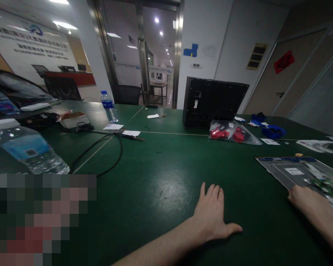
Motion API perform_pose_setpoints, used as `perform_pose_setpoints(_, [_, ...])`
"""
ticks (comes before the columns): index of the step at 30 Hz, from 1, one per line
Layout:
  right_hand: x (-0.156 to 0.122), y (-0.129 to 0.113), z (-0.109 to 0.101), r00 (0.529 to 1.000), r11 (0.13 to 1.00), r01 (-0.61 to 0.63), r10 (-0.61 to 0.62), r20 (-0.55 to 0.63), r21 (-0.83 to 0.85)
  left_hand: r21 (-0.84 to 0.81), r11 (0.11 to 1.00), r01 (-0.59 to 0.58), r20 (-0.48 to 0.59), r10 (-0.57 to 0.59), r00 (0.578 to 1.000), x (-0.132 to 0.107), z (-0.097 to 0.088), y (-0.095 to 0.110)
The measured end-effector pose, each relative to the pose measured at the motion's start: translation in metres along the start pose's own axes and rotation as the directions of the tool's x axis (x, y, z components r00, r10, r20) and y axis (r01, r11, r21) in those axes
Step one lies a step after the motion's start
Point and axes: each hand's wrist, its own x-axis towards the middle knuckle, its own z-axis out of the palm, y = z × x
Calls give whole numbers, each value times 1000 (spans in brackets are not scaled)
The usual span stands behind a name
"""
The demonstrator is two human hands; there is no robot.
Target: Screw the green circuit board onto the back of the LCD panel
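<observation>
- The left hand [211, 214] was spread above or on the green table [155, 159], its fingers reaching forward and the thumb out to the side; it held nothing, and whether the palm bore on the surface could not be told.
- The right hand [308, 201] was curled at the near left edge of a flat grey panel [277, 170] — whether the fingers pinched that edge or only rested by it could not be told.
- The panel lay at the right of the table, running out of view, with a green circuit board [327, 186] and a white label [294, 171] on its upper face.
- It looked thin, stiff and fairly light for its breadth, probably fragile too: a bend or a knock could have harmed it. The smooth face might have been slippery, so the safer hold seemed to be opposite bare edges — well away from the board.
- Beyond the hands, a white-capped bottle [30, 147] stood at the left, near a looping black cable [122, 151].
- Farther off, a clear bag of red pieces [230, 131] lay before a black casing [216, 103].
</observation>
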Motion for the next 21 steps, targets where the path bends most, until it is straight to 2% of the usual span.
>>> perform_pose_setpoints(5, [-1,8,-8,994,994,-41,50,96,-98,-10,1000,1,-1,-1,1000,0,0,-2])
perform_pose_setpoints(10, [-15,-15,-9,991,984,-19,42,128,-175,-24,999,-23,-18,23,1000,0,1,-1])
perform_pose_setpoints(15, [-45,-65,-1,990,978,79,-54,133,-192,-30,1000,-9,-52,7,999,2,1,3])
perform_pose_setpoints(18, [-72,-105,8,981,971,162,-139,133,-176,-37,999,6,-122,-10,993,3,-3,3])
perform_pose_setpoints(21, [-103,-145,16,971,961,235,-225,83,-144,-42,999,22,-200,-30,979,5,-7,2])
